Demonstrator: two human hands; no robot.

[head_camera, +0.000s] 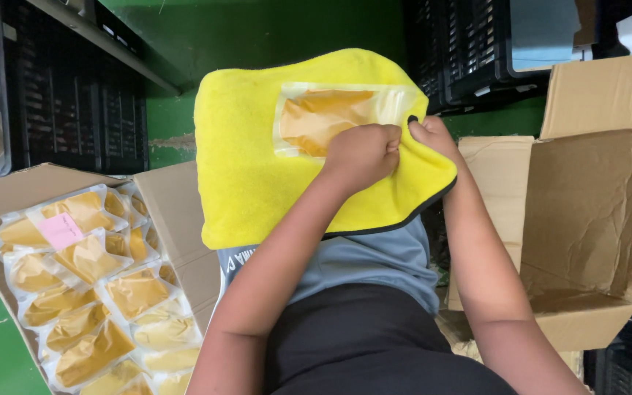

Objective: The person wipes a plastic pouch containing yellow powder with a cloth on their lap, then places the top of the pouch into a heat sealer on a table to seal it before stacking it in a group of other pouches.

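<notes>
A clear, rectangular plastic pouch [328, 117] of orange-yellow paste lies on a fluffy yellow cloth [257, 168] spread over the person's lap, toward the cloth's far right side. At the near left, an open cardboard box [177, 219] is packed with similar glossy pouches [89, 292]; one carries a small pink square label [60, 230]. At the right stands another open brown carton [594, 219]. The left hand [363, 152] is curled closed, pressing on the pouch's right end. The right hand [433, 135] pinches the cloth's black-trimmed edge beside it, fingers closed on the fabric. Dark plastic crates [74, 110] stand behind.
</notes>
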